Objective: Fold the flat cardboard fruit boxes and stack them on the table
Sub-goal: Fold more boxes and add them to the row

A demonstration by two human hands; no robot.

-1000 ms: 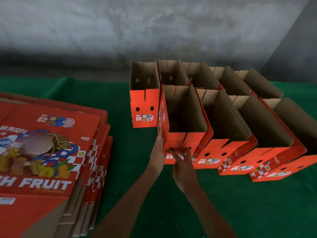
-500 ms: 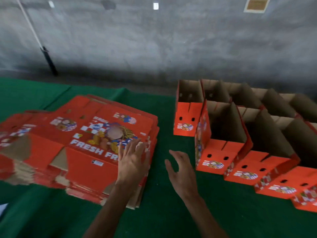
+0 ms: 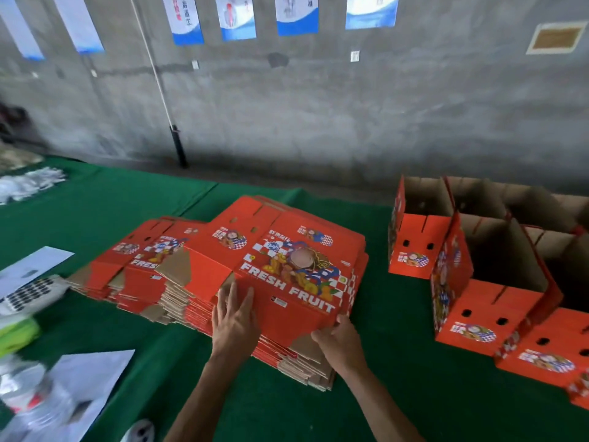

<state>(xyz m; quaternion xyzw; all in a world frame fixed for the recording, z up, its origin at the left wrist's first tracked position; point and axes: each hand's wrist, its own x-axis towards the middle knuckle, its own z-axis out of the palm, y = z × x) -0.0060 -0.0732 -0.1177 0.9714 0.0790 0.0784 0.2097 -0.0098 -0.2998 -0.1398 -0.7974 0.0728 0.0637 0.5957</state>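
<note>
Both hands left the folded boxes (image 3: 497,282) at the table's right edge: left hand (image 3: 234,317) flat on the flat stack (image 3: 255,275), right hand (image 3: 339,341) gripping its near-right corner, likely peeling the top sheet.

We read "FRESH FRUIT", white capitals, on top flat box (image 3: 287,282) of stack; other print illegible.

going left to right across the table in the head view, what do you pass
white papers → stack of flat boxes → left hand → right hand → folded boxes
</note>
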